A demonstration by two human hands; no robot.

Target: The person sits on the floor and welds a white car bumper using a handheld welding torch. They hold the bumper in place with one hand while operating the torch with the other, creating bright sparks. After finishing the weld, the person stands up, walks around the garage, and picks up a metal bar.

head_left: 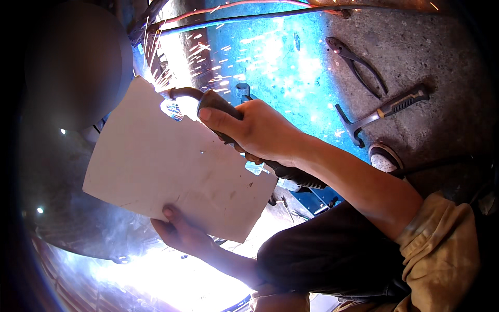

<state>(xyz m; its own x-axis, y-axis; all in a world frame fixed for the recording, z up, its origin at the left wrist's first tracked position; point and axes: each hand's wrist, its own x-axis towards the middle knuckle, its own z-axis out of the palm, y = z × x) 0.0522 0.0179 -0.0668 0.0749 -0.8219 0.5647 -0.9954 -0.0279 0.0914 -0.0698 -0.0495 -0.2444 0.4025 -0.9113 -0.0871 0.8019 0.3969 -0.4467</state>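
Gripping a black welding torch [219, 104] at eleven o'clock in the tightly wrapped right hand [265, 127], beside sparks [200, 48]; pinching a pale sheet [169, 151] at nine o'clock with the left hand [186, 236].

close downward head-worn fisheye view

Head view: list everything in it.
Sheet: 1, pale, left of centre
Welding torch: 1, black, upper centre
Sparks: many, whitish, near torch
Cables: 2, reddish/dark, top
Pliers: 1, dark, upper right
Hammer: 1, dark/yellow, below pliers
Round shape: 1, dark, upper left
Rest: unclear
Shoe: 1, dark/white, below hammer
Leg: 1, dark, lower centre
Sleeve: 1, tan, lower right
Left hand: 1, bare, holding sheet
Right hand: 1, bare, holding torch
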